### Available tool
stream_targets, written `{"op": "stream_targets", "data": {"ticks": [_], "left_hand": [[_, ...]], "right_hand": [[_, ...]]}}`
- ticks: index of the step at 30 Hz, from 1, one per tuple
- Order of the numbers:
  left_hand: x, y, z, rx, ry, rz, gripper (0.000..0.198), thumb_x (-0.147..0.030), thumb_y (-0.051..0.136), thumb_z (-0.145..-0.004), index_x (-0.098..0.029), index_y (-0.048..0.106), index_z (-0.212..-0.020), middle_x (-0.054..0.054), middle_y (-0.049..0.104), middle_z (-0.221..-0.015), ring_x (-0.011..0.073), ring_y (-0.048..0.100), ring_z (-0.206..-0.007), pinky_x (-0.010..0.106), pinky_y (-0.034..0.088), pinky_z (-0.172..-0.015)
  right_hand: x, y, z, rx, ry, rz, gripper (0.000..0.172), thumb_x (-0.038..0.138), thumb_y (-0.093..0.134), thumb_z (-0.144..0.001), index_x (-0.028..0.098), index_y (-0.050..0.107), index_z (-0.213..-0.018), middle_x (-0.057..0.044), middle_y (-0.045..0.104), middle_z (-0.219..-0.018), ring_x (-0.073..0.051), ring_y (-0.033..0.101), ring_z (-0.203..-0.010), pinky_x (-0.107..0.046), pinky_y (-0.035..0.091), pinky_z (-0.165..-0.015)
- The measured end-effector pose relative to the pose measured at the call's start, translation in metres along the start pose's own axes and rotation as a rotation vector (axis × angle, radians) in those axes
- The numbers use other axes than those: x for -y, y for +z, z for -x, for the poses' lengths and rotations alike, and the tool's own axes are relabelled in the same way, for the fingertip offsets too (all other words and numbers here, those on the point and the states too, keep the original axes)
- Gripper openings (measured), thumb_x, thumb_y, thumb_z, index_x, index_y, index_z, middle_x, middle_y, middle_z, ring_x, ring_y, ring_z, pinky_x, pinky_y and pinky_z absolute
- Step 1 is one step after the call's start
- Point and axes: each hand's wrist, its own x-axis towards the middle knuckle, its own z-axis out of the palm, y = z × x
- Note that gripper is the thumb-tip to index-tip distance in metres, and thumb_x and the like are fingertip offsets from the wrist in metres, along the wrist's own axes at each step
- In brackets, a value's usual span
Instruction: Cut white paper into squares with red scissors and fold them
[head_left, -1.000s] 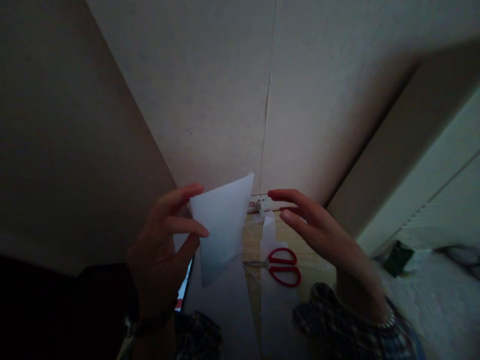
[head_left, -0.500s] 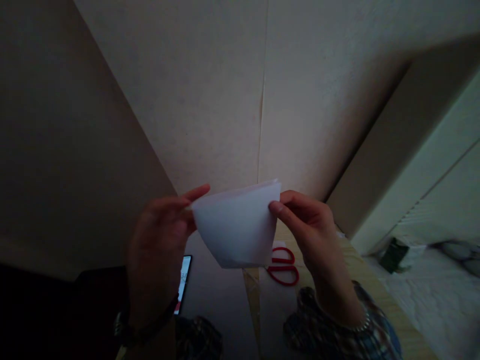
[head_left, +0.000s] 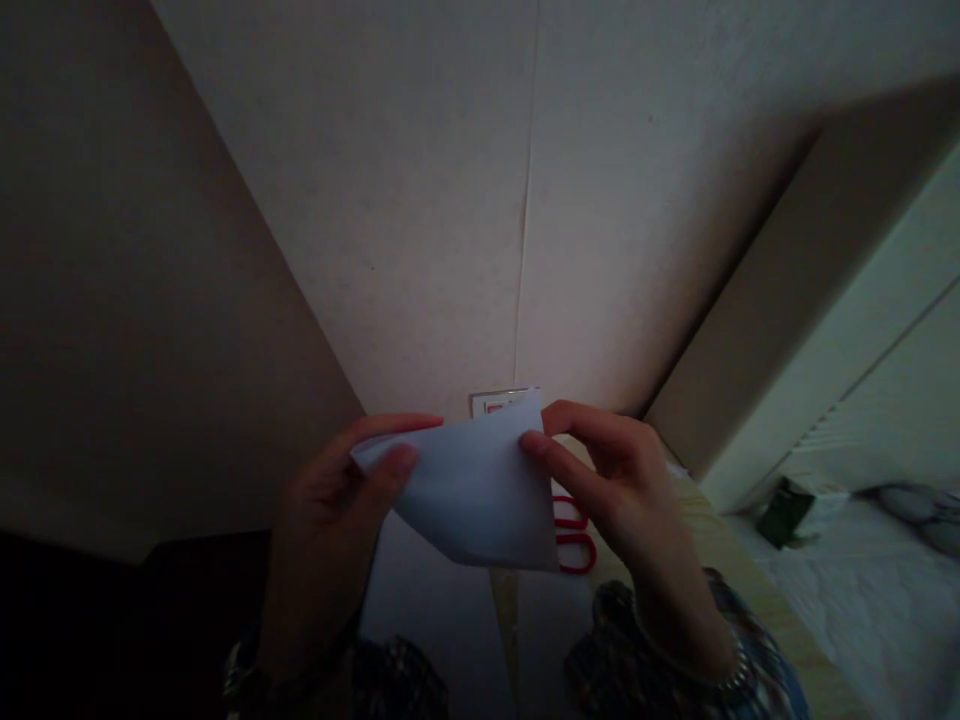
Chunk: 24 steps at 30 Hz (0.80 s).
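Observation:
A folded white paper [head_left: 472, 495] is held up in front of me, above the table. My left hand [head_left: 345, 500] pinches its left corner, thumb on the near face and fingers behind. The right edge, near the top, is between the thumb and index finger of my right hand [head_left: 615, 480]. Red-handled scissors [head_left: 576, 553] lie on the table behind the paper's lower right; their blades are hidden. White sheets [head_left: 427, 610] lie beneath my hands.
The wooden table [head_left: 750, 590] runs along a pale wall [head_left: 420, 200]. A small card-like item [head_left: 484, 402] shows behind the paper's top edge. On the right are a white quilted surface [head_left: 870, 620] and a green-and-white box [head_left: 784, 510].
The paper has come down slightly, and its left corner has moved left. My left thumb now presses on its face. The phone at the left is now hidden, and the card-like item has come into view.

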Motion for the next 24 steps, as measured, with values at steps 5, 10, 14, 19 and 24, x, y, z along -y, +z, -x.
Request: {"op": "stream_targets", "data": {"ticks": [5,10,14,19,24], "left_hand": [[0.001,0.0,-0.001,0.006,0.0,-0.019,0.009,-0.035,0.074,-0.082,-0.027,0.079,-0.081,-0.005,0.071,-0.064,0.0107,0.059,-0.053,0.015,0.042,-0.044],[0.004,0.001,-0.001,0.037,-0.008,0.0,0.01,-0.036,0.076,-0.081,-0.026,0.078,-0.082,-0.003,0.071,-0.062,0.0113,0.059,-0.05,0.017,0.041,-0.04],[0.003,0.006,-0.006,-0.013,-0.058,0.098,0.009,-0.033,0.082,-0.071,-0.025,0.078,-0.074,-0.004,0.066,-0.053,0.0097,0.054,-0.043,0.017,0.038,-0.037],[-0.004,0.013,-0.01,-0.066,-0.092,0.208,0.011,-0.028,0.085,-0.062,-0.027,0.075,-0.066,-0.005,0.065,-0.05,0.0094,0.051,-0.042,0.019,0.041,-0.039],[-0.008,0.012,-0.007,-0.024,-0.135,0.22,0.007,-0.031,0.081,-0.069,-0.024,0.077,-0.068,-0.002,0.071,-0.056,0.0105,0.059,-0.047,0.018,0.047,-0.042]], "right_hand": [[0.002,-0.002,-0.002,0.132,0.034,-0.049,0.007,0.026,0.068,-0.087,0.023,0.07,-0.081,0.001,0.073,-0.081,-0.017,0.067,-0.08,-0.028,0.048,-0.075],[0.0,-0.001,-0.002,0.046,0.048,-0.091,0.015,0.026,0.07,-0.084,0.022,0.067,-0.071,0.003,0.067,-0.07,-0.015,0.063,-0.071,-0.027,0.045,-0.068],[0.001,-0.002,-0.001,0.026,0.077,-0.165,0.015,0.023,0.072,-0.082,0.022,0.067,-0.068,0.005,0.066,-0.066,-0.013,0.061,-0.067,-0.025,0.043,-0.063],[0.004,-0.002,0.001,-0.015,0.092,-0.204,0.016,0.021,0.075,-0.078,0.022,0.068,-0.063,0.005,0.065,-0.062,-0.012,0.058,-0.061,-0.024,0.041,-0.057],[0.004,-0.007,0.0,-0.041,0.095,-0.17,0.018,0.021,0.075,-0.077,0.022,0.068,-0.061,0.004,0.064,-0.06,-0.013,0.056,-0.059,-0.024,0.041,-0.055]]}}
